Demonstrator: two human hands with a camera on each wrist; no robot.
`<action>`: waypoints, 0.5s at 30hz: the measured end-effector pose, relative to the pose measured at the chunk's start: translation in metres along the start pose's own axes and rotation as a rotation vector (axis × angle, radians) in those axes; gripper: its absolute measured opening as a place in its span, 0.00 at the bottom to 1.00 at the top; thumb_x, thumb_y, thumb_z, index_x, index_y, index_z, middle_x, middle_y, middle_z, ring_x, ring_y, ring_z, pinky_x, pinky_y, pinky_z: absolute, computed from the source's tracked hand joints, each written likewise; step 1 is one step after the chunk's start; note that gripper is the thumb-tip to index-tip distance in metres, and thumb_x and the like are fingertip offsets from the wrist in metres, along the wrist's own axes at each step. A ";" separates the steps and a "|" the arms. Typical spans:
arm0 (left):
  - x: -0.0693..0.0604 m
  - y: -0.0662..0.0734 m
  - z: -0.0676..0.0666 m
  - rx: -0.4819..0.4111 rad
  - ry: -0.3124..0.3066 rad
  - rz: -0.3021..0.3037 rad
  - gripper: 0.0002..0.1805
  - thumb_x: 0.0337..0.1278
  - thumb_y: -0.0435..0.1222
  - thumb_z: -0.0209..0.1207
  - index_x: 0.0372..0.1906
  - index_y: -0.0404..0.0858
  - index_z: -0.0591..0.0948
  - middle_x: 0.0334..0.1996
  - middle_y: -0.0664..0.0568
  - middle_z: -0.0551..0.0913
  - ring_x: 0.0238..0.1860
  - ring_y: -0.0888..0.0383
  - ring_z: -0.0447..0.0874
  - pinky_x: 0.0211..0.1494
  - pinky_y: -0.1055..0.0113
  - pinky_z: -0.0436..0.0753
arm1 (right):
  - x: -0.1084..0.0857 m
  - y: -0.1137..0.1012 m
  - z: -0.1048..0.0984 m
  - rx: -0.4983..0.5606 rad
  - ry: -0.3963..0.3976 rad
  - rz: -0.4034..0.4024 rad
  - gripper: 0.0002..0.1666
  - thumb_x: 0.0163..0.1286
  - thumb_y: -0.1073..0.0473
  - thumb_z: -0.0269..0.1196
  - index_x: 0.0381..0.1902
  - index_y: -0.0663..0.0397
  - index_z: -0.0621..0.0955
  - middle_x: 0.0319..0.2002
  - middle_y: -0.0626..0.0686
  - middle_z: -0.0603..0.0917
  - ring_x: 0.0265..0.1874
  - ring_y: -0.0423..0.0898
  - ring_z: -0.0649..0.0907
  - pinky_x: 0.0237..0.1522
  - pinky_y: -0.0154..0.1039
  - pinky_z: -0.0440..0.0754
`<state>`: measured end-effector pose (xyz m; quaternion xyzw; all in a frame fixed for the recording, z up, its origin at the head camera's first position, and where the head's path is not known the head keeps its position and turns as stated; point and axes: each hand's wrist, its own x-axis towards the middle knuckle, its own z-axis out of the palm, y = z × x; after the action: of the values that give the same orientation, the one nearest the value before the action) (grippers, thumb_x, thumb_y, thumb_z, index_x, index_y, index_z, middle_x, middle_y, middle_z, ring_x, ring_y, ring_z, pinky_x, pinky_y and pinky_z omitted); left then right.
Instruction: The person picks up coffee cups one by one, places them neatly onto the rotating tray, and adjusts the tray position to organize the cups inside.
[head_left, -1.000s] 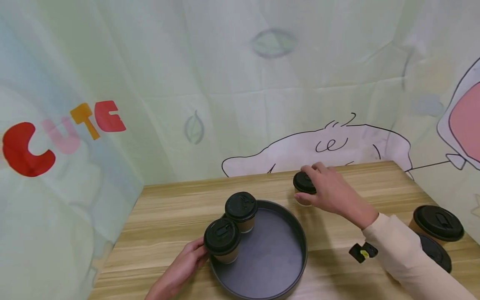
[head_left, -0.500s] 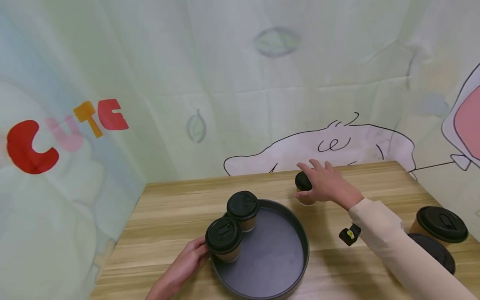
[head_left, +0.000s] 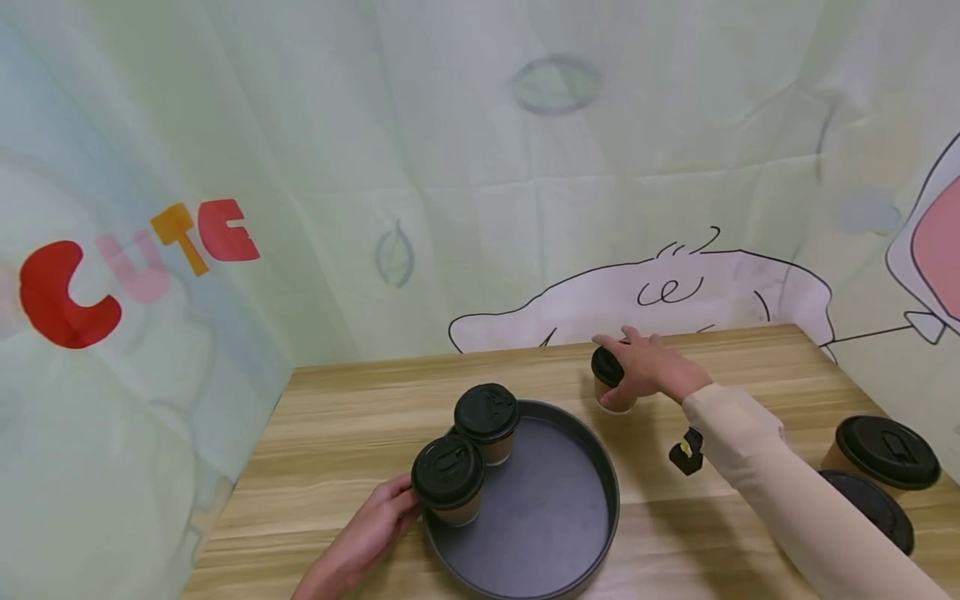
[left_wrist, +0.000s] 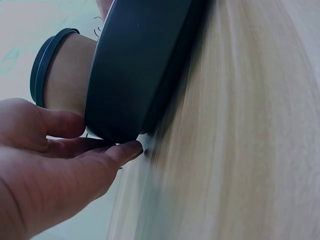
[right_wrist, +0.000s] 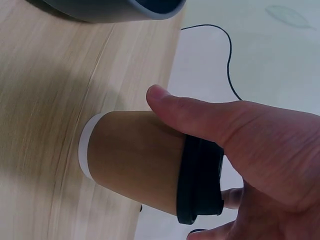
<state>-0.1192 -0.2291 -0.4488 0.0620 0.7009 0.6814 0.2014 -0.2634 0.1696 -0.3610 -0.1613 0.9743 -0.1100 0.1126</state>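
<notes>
In the head view, a round dark tray (head_left: 551,500) holds two lidded paper cups at its left: a front cup (head_left: 447,479) and a rear cup (head_left: 487,421). My left hand (head_left: 375,525) touches the tray's left side beside the front cup. In the left wrist view, its thumb (left_wrist: 65,123) lies by the rim and the cup's base, with fingers along the tray's outer wall. A brown cup with a black lid (right_wrist: 137,155) stands at the back right. My right hand (head_left: 648,368) surrounds it loosely, thumb along one side, other fingers partly hidden behind the lid.
Two larger black-lidded containers, one behind (head_left: 881,450) and one in front (head_left: 870,508), stand at the right, the front one partly covered by the sleeve. A printed curtain (head_left: 375,167) hangs behind the wooden table (head_left: 330,433).
The right hand's fingers spread around the back-right cup, then drew slightly nearer to it, while the forearm shifted left. The left hand, tray and cups stay in place.
</notes>
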 end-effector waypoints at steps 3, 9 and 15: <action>0.000 0.000 0.000 0.005 0.005 -0.011 0.27 0.81 0.31 0.40 0.73 0.16 0.61 0.76 0.27 0.59 0.76 0.44 0.57 0.77 0.55 0.66 | 0.002 0.001 0.001 0.031 -0.012 -0.019 0.57 0.61 0.45 0.77 0.81 0.48 0.62 0.75 0.75 0.56 0.67 0.78 0.66 0.57 0.71 0.78; -0.001 0.000 0.000 -0.001 -0.009 -0.002 0.27 0.81 0.31 0.40 0.74 0.16 0.60 0.76 0.26 0.59 0.76 0.45 0.56 0.77 0.57 0.65 | 0.006 0.002 0.004 0.032 0.005 -0.046 0.50 0.60 0.53 0.77 0.77 0.52 0.68 0.63 0.73 0.69 0.54 0.66 0.78 0.51 0.60 0.83; -0.001 0.001 0.000 -0.007 -0.008 -0.002 0.28 0.82 0.32 0.41 0.75 0.17 0.60 0.77 0.27 0.58 0.76 0.44 0.55 0.76 0.60 0.66 | 0.010 0.002 0.004 0.036 -0.002 -0.036 0.48 0.58 0.56 0.77 0.74 0.51 0.69 0.56 0.68 0.72 0.47 0.61 0.79 0.44 0.55 0.85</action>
<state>-0.1186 -0.2290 -0.4476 0.0634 0.6979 0.6833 0.2052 -0.2726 0.1677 -0.3668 -0.1768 0.9689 -0.1296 0.1145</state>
